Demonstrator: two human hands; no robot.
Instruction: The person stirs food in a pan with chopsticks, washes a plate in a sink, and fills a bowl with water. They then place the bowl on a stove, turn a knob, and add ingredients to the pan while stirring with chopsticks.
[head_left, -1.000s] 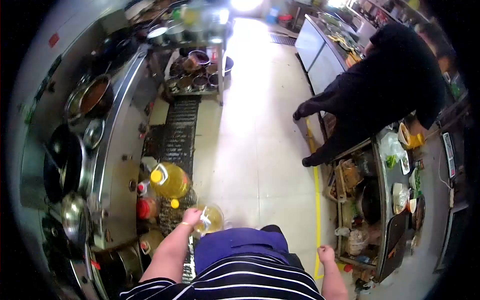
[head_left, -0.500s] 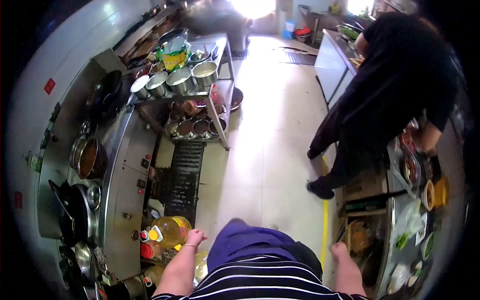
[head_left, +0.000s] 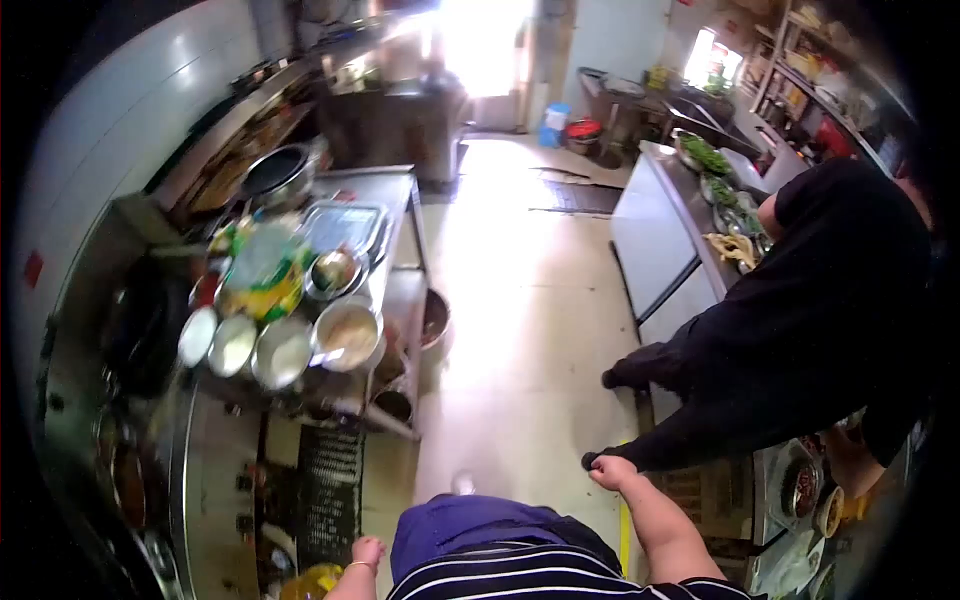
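Note:
My left hand (head_left: 368, 552) hangs low beside the purple apron (head_left: 480, 530), fingers curled in with nothing visible in them. Left of it, at the lower edge, part of a yellow oil jug (head_left: 318, 582) shows. My right hand (head_left: 610, 470) is swung forward over the floor, loosely closed and holding nothing that I can see. In the picture it overlaps the shoe of a person in black (head_left: 800, 300), who leans over the right-hand counter. Neither hand touches any object.
A steel shelf table (head_left: 400, 200) on the left carries metal pots (head_left: 348, 335) and a tray (head_left: 343, 228). Along the right runs a counter (head_left: 660, 215) with greens (head_left: 703, 155). A tiled floor (head_left: 510, 390) lies between them, with a drain grate (head_left: 330, 490) at left.
The view has moved forward along the aisle, bringing the shelf table nearer. My right hand has swung forward, and my left hand has dropped back past the oil jugs.

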